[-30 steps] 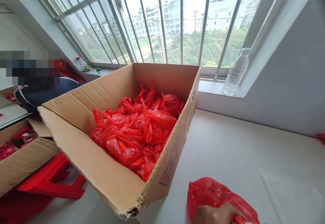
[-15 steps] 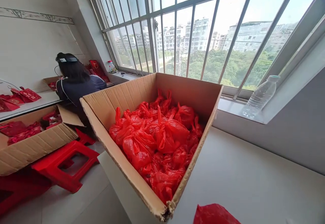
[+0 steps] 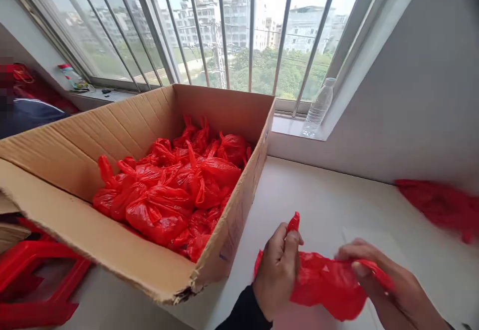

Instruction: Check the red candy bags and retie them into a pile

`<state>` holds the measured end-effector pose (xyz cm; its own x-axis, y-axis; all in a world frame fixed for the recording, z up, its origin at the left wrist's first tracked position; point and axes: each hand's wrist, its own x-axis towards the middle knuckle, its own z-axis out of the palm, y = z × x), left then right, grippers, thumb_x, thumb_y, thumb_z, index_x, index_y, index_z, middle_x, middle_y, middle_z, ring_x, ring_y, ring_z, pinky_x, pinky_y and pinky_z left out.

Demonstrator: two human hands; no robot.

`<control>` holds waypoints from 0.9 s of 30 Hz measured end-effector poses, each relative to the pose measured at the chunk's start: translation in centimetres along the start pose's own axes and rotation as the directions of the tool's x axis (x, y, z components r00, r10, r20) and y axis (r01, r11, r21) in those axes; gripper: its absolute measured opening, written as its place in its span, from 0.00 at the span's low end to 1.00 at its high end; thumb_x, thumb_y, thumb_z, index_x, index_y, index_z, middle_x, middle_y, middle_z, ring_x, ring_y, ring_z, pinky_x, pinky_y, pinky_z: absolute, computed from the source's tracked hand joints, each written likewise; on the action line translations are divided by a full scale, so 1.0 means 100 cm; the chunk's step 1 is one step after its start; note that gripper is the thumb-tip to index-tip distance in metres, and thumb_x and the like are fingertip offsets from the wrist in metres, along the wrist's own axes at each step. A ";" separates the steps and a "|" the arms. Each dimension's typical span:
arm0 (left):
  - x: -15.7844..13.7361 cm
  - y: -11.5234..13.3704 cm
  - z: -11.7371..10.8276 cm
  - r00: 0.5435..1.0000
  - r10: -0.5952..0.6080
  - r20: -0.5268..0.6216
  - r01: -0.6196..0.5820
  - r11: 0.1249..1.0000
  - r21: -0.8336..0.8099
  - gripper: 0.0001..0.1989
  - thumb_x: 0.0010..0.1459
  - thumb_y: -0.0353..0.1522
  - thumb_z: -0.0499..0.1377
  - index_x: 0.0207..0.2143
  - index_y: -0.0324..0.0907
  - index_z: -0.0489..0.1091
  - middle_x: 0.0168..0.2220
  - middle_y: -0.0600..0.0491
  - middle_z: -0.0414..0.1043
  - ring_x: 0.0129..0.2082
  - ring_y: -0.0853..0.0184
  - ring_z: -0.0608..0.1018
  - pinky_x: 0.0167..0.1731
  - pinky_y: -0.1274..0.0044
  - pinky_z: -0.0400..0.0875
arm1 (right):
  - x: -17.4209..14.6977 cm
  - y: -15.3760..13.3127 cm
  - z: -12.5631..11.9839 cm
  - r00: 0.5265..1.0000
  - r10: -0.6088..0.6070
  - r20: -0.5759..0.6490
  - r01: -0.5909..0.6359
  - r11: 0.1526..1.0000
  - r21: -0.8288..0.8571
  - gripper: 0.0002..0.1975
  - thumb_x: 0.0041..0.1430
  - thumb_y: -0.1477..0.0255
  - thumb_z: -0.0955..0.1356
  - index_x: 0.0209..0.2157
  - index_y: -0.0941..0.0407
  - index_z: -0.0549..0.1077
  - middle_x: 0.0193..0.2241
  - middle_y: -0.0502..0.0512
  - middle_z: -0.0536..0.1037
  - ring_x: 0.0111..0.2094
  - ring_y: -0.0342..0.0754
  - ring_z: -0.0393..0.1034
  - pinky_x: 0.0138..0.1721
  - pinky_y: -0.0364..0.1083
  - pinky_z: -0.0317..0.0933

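A red plastic bag [image 3: 329,282] stretches between my two hands, low over the white table. My left hand [image 3: 279,270] is closed round one gathered end, and a twisted tip of the plastic pokes out above the thumb. The other end is pinched by my right hand [image 3: 385,280], slightly blurred. What the bag contains, if anything, I cannot make out. Left of my hands stands a large open cardboard box [image 3: 239,230] holding a heap of knotted red plastic bags [image 3: 175,185].
More red plastic [image 3: 441,207] lies on the white table [image 3: 307,190] by the wall at right. A clear plastic bottle [image 3: 318,110] stands on the sill of the barred window. At lower left is a red stool [image 3: 37,260]; a person's dark sleeve [image 3: 33,115] shows at the left edge.
The view has swung right and down, so the box sits further left. Both my hands have come into view holding the red bag, of which only a corner showed before.
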<state>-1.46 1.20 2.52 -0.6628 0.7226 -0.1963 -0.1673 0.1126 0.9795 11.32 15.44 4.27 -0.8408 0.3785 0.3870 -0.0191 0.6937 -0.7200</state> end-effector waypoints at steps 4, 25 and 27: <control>-0.016 0.010 0.016 0.997 0.076 -0.005 -0.070 0.940 0.334 0.30 0.52 0.39 0.68 0.58 0.52 0.67 0.42 0.51 0.78 0.43 0.54 0.77 0.38 0.73 0.65 | 0.012 -0.017 -0.007 0.991 -0.036 0.128 0.049 0.994 -0.097 0.10 0.69 0.69 0.64 0.48 0.46 0.74 0.31 0.51 0.71 0.30 0.45 0.70 0.30 0.43 0.68; 0.023 -0.001 -0.018 0.898 0.049 0.437 -0.042 0.999 -0.026 0.11 0.64 0.39 0.60 0.37 0.39 0.72 0.33 0.52 0.71 0.32 0.69 0.72 0.36 0.76 0.66 | 0.007 0.014 0.000 0.954 0.165 0.251 -0.247 0.906 0.345 0.13 0.71 0.63 0.62 0.54 0.45 0.70 0.55 0.51 0.70 0.58 0.48 0.62 0.59 0.48 0.54; 0.021 -0.002 -0.018 0.906 0.125 0.405 -0.164 0.985 0.061 0.05 0.62 0.34 0.62 0.37 0.41 0.72 0.34 0.52 0.72 0.32 0.69 0.73 0.34 0.77 0.67 | 0.008 0.024 0.010 0.928 0.222 0.298 -0.330 0.861 0.387 0.19 0.73 0.60 0.57 0.59 0.46 0.66 0.52 0.54 0.74 0.54 0.49 0.67 0.55 0.50 0.59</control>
<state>-4.13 1.46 1.79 -0.3256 0.9448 -0.0363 -0.0116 0.0344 0.9993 10.07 16.79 2.31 -0.9459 0.3232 0.0279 0.0518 0.2352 -0.9706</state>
